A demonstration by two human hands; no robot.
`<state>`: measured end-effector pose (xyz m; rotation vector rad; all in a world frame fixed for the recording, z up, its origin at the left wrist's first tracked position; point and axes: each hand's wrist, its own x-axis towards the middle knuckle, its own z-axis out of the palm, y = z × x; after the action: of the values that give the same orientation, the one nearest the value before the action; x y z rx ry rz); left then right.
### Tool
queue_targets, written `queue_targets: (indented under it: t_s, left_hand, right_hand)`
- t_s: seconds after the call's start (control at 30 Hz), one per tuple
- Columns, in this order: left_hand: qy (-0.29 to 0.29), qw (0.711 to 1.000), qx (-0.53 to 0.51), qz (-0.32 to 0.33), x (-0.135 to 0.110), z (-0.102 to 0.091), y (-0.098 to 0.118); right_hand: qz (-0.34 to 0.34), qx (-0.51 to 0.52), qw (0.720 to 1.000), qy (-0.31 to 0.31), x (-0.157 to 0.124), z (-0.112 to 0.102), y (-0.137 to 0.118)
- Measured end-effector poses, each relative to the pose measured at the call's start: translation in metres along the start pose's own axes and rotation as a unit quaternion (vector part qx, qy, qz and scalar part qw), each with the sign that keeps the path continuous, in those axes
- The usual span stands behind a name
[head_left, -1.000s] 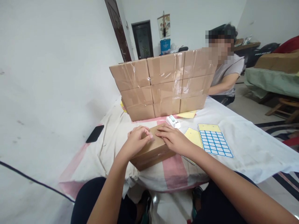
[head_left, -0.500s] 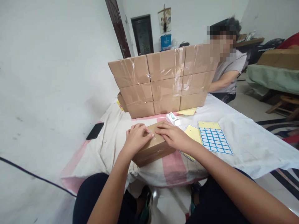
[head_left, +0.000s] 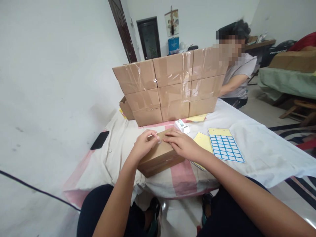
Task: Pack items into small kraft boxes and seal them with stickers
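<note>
A small brown cardboard box (head_left: 160,156) lies on the cloth-covered table (head_left: 259,154) right in front of me. My left hand (head_left: 144,144) rests on its top with the fingers curled and the fingertips pinched near the middle seam; what they pinch is too small to make out. My right hand (head_left: 181,143) lies flat on the box top beside it, fingers stretched toward the left hand. A white tape dispenser (head_left: 182,126) stands just behind the box.
A wall of taped cardboard boxes (head_left: 170,87) is stacked at the far side. A sheet of blue-edged labels (head_left: 225,146) and yellow sheets (head_left: 203,141) lie to the right. A black phone (head_left: 99,140) lies at the left. Another person (head_left: 238,74) sits behind the stack.
My left fingers have curled tighter into a pinch on the box top. The right hand has stayed flat. The view has shifted slightly.
</note>
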<state>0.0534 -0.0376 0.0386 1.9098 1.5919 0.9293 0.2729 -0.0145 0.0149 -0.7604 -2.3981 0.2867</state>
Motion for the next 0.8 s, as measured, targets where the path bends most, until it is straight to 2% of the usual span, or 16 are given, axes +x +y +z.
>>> queue_targets:
  t_s: [0.1,0.2,0.37,0.53,0.6,0.7,0.8]
  left_hand:
    - [-0.036,0.997,-0.061,0.026,-0.003,-0.007,0.004]
    - [-0.088,0.992,-0.088,0.013,-0.005,-0.009,0.004]
    - [-0.061,0.995,-0.077,-0.012,-0.005,-0.007,0.004]
    - [-0.134,0.977,-0.163,-0.001,-0.011,-0.016,0.015]
    - [-0.121,0.988,-0.097,-0.006,-0.01,-0.013,0.014]
    - [-0.063,0.998,0.028,-0.008,-0.005,-0.001,0.006]
    - [-0.045,0.997,0.066,-0.008,0.0,0.008,-0.002]
  right_hand:
    - [-0.013,0.01,1.0,0.009,0.0,0.0,0.0]
    - [-0.015,0.015,1.0,0.015,0.0,0.001,0.001]
    - [-0.018,0.021,0.999,0.024,-0.001,0.002,0.003]
    - [-0.019,0.03,0.999,0.019,-0.001,0.002,0.003]
    - [-0.017,0.027,0.999,0.019,-0.001,0.002,0.004]
    - [-0.014,0.022,0.999,0.018,-0.001,0.002,0.004]
    - [-0.009,0.016,1.0,0.01,-0.001,0.002,0.004]
